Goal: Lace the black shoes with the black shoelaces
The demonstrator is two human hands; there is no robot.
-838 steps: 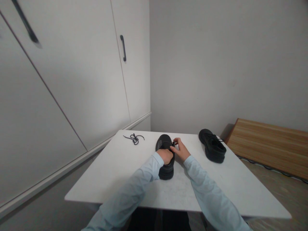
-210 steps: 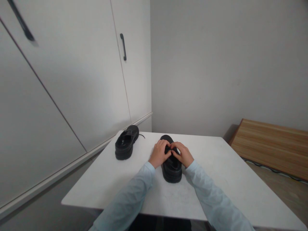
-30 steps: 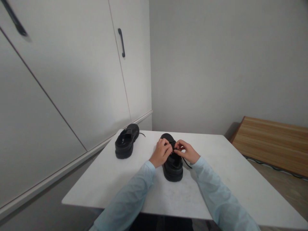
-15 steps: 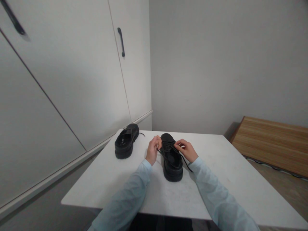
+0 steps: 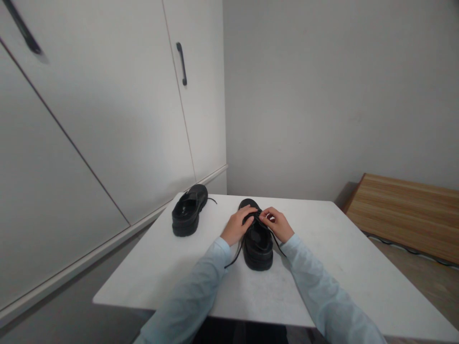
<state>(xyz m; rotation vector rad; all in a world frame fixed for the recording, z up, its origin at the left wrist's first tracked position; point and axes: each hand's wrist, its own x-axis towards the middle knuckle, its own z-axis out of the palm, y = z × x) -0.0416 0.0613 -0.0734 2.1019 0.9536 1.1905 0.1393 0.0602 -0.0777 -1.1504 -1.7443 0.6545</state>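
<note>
A black lace-up shoe (image 5: pixel 258 260) stands upright on the white table, its heel toward me. My left hand (image 5: pixel 237 224) reaches across its lacing from the left, with thumb and fingers closing on the shoelace over the tongue. From the right, my right hand (image 5: pixel 278 223) pinches the shoelace near the eyelets. One loose black lace end (image 5: pixel 234 258) hangs down the left side to the table near my sleeve, and another trails down on the right. My fingers hide part of the lacing. A matching black shoe (image 5: pixel 185 225) sits farther left, untouched, with a lace end lying beside its toe.
Under both shoes is a white table (image 5: pixel 322 267) with rounded corners. White cabinet doors (image 5: pixel 107 119) with dark handles rise at the left, and a grey wall (image 5: pixel 322 95) stands behind. On the right, a low wood-grain panel (image 5: pixel 405 215) lies beyond the table edge.
My left hand has moved right, from the shoe's left side onto its lacing. The left lace end now hangs loose to the table. My right hand has barely moved.
</note>
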